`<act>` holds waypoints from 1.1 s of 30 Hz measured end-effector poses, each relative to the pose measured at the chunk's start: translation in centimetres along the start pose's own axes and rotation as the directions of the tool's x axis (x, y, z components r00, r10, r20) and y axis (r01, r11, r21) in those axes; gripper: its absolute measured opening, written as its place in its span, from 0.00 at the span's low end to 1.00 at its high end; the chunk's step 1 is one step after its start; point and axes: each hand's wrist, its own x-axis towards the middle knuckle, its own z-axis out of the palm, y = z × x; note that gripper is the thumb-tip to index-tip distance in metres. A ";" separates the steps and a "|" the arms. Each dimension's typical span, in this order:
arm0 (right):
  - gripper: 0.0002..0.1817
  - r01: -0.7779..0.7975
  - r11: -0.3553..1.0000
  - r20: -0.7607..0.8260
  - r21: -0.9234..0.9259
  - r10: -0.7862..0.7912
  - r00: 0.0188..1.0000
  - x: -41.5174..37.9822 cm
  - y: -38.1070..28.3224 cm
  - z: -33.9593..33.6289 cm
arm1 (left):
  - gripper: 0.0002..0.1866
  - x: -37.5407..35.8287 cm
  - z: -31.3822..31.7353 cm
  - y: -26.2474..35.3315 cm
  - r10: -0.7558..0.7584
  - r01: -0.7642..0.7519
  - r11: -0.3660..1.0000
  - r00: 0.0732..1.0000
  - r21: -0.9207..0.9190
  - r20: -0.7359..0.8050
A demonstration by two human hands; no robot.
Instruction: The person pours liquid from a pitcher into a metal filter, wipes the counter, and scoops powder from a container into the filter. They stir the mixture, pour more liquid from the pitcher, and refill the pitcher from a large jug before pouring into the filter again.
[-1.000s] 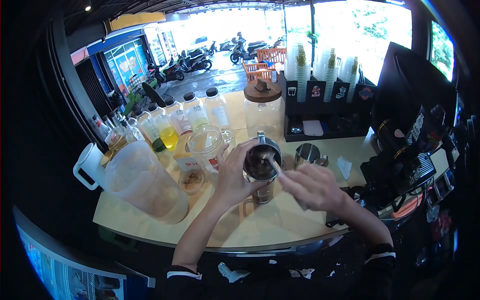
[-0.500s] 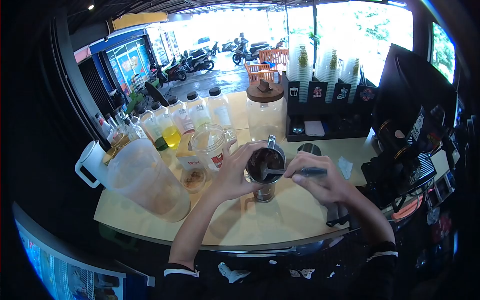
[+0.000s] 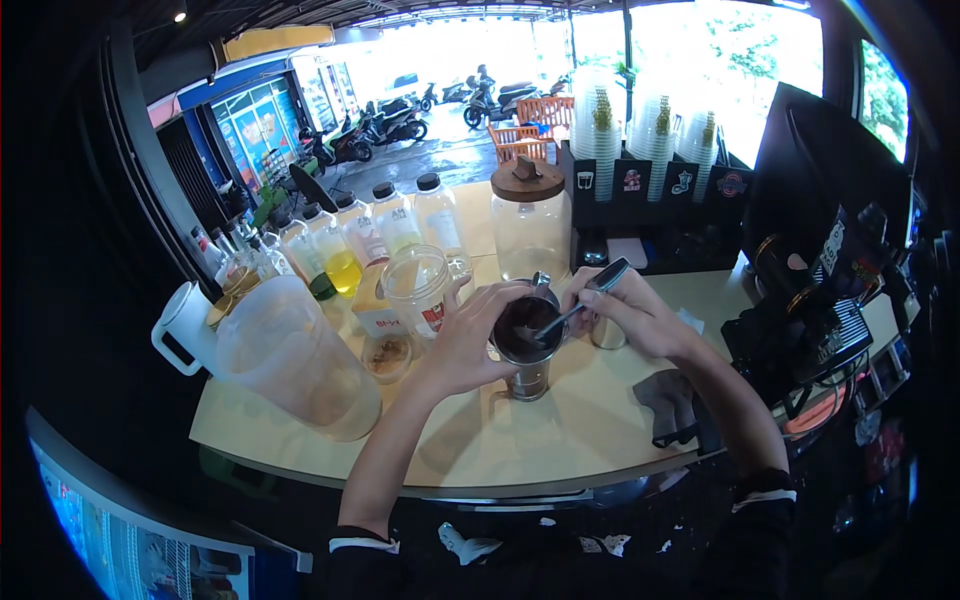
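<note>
My left hand (image 3: pixel 470 340) is wrapped round a metal pitcher (image 3: pixel 540 284), tilted so its open mouth faces me, with something dark inside. Between the fingers of my right hand (image 3: pixel 628 312) is a spoon (image 3: pixel 556 324) with a dark handle, its bowl end inside the pitcher's mouth. Directly under the pitcher stands a clear glass (image 3: pixel 529 382) on the table; its top is hidden behind the pitcher. To the left of my left hand are a wide clear jar (image 3: pixel 408 282) and a small tub of brown contents (image 3: pixel 387 356).
A large translucent jug (image 3: pixel 290 350) and a white pitcher (image 3: pixel 188 328) stand on the table (image 3: pixel 440 455) at left. Several bottles (image 3: pixel 393 215) line the back, beside a wooden-lidded jar (image 3: pixel 530 225). A black cup rack (image 3: pixel 650 215) stands back right; a dark cloth (image 3: pixel 668 408) lies near my right forearm.
My right hand has shifted up and slightly left, and the spoon has swung from nearly level to a steeper slant. My left hand and the pitcher have barely moved.
</note>
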 end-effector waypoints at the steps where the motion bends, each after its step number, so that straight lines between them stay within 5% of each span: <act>1: 0.13 0.002 1.000 0.012 -0.030 -0.001 1.000 0.1 0.3 0.1 | 0.43 0.0 -0.1 0.1 -0.004 0.004 1.000 1.000 -0.003 -0.001; 17: 0.14 0.084 0.974 -0.007 -0.211 -0.087 0.996 -0.4 -1.0 0.8 | 0.44 -0.2 0.2 -0.1 -0.040 0.040 0.999 0.999 0.008 -0.035; 21: 0.15 0.084 0.992 -0.019 -0.098 -0.086 0.996 -0.1 -0.8 0.4 | 0.44 0.0 0.2 0.1 -0.009 0.009 1.000 1.000 0.014 -0.023; 23: 0.15 0.118 0.956 0.098 -0.269 -0.095 0.991 0.2 -0.8 0.2 | 0.43 0.0 0.1 0.2 0.008 -0.008 1.000 1.000 0.017 -0.017; 30: 0.16 0.040 0.988 0.022 -0.150 -0.037 0.999 0.2 -0.7 0.0 | 0.42 0.1 0.1 0.4 0.001 -0.002 0.999 1.000 0.038 0.009; 33: 0.17 0.109 0.938 0.042 -0.330 -0.100 0.994 0.3 -0.6 0.0 | 0.43 0.1 0.4 0.2 -0.003 0.003 1.000 1.000 0.025 -0.008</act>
